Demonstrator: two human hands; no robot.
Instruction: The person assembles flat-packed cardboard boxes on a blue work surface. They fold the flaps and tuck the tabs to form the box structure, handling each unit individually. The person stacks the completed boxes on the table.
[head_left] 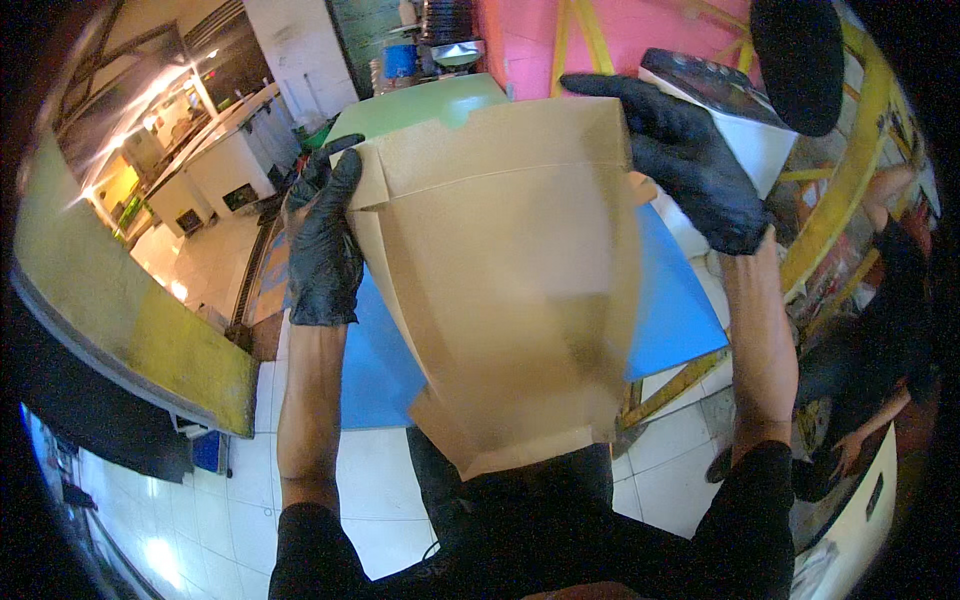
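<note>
A large brown cardboard carton (520, 260), with fold lines and flaps, is held up in front of my body over a blue tabletop (375, 370). My left hand (325, 235), in a black glove, grips its upper left edge, with the thumb on the near side. At the upper right corner is my right hand (695, 165), also in a black glove. Its index finger stretches along the top edge, and the other fingers are partly hidden by the cardboard. The carton's lower end hangs near my waist.
Beyond the carton is a green surface (440, 100) with a blue container (400, 60) behind it. On the right are a white appliance with a dark top (740, 125), a yellow metal frame (850, 200) and another person (880, 330). A yellow-grey wall (130, 270) borders the left.
</note>
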